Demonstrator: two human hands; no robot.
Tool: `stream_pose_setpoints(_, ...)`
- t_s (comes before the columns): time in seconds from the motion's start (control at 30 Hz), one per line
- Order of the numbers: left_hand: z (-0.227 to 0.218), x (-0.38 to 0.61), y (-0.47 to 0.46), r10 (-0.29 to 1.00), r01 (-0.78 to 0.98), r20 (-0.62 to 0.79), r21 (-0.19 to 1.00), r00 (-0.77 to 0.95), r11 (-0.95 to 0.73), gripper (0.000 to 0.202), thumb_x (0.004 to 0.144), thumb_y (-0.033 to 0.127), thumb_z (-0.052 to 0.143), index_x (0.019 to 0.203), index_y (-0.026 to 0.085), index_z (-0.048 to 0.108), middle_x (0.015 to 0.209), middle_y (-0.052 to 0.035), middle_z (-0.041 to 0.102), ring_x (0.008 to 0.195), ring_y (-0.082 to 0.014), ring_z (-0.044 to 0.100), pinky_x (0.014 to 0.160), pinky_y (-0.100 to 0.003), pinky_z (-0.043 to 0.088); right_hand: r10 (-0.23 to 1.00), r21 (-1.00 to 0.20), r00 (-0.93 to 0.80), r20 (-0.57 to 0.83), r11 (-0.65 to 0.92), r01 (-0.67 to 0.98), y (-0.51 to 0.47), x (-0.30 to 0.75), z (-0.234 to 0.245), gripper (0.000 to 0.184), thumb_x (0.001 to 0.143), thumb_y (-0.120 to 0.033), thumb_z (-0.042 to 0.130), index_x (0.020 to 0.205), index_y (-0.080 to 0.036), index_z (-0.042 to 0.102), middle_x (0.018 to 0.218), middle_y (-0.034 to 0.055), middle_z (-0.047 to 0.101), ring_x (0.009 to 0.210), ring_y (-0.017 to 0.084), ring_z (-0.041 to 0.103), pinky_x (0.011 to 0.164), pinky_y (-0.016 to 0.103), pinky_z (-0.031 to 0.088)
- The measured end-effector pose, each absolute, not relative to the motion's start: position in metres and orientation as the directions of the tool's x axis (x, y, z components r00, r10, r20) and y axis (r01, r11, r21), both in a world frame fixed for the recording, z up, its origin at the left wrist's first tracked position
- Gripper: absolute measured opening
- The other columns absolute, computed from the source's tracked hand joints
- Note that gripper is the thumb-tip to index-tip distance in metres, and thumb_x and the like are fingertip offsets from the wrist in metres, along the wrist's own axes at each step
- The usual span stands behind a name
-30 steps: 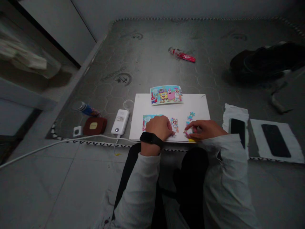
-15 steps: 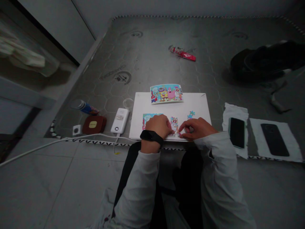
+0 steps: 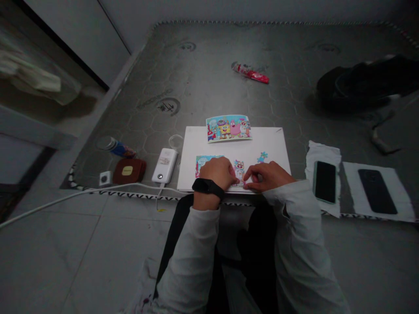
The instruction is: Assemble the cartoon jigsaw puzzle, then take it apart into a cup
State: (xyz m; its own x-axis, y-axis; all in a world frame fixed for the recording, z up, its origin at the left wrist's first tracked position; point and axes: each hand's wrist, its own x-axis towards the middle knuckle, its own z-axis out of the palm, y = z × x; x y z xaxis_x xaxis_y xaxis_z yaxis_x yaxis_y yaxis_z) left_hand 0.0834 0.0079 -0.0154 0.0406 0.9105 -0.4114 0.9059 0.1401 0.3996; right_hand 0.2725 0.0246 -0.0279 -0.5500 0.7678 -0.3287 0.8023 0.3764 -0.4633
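Observation:
Colourful cartoon jigsaw puzzle pieces lie near the front edge of a white board [image 3: 235,152]. My left hand [image 3: 218,171], with a black band on its wrist, covers part of the joined jigsaw puzzle [image 3: 209,158]. Its fingers are curled down, the tips at the lower left of a section [image 3: 239,166] with a white-suited figure. From the other side, my right hand [image 3: 269,175] pinches a small puzzle piece at that section's lower right; the fingertips mostly hide it. Beyond the right hand lies a loose blue puzzle piece [image 3: 262,157]. A reference picture [image 3: 229,129] rests on the board's far part.
To the left are a white power bank [image 3: 165,165] with a cable, a brown case [image 3: 129,170], a small white cube [image 3: 105,178] and a blue can [image 3: 121,148]. Two phones [image 3: 325,182] lie on tissues at right. A red packet [image 3: 252,74] and dark bag [image 3: 363,85] are farther back.
My right hand has shifted slightly left, bringing its pinched fingertips closer against the section with the white-suited figure. My left hand stays in place.

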Motion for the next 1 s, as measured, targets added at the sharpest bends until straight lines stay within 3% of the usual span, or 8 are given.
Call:
stream_pose_setpoints(0.4,-0.014,0.083,0.008,0.913,0.903,-0.403,0.412,0.061,0.122,0.018,0.067,0.038,0.083,0.074,0.024,0.075,0.082,-0.0050,0.075,0.078,-0.0208,0.067,0.073,-0.032,0.049,0.776,-0.477,-0.540,-0.327,0.358,0.803,0.026,0.271,-0.027,0.020,0.078,-0.035,0.078,0.094,-0.025,0.073,0.071,-0.0039,0.067,0.066,0.013,0.061,0.066,0.026,0.037)
stream_pose_setpoints(0.6,-0.015,0.083,0.008,0.907,0.905,-0.416,0.406,0.061,0.125,0.020,0.066,0.041,0.084,0.074,0.024,0.076,0.083,-0.0058,0.075,0.080,-0.0219,0.068,0.075,-0.034,0.050,0.846,-0.507,-0.455,-0.278,0.272,0.818,0.025,0.271,-0.036,0.016,0.080,-0.029,0.076,0.092,-0.023,0.068,0.070,-0.0043,0.066,0.065,0.013,0.060,0.065,0.025,0.038)
stream_pose_setpoints(1.0,-0.015,0.083,0.007,0.905,0.905,-0.420,0.406,0.063,0.125,0.020,0.068,0.040,0.082,0.078,0.023,0.076,0.086,-0.0069,0.076,0.084,-0.0214,0.068,0.079,-0.033,0.050,0.845,-0.508,-0.467,-0.261,0.291,0.811,0.022,0.265,-0.033,0.011,0.078,-0.026,0.075,0.086,-0.023,0.068,0.070,-0.0039,0.066,0.065,0.013,0.059,0.064,0.025,0.037)
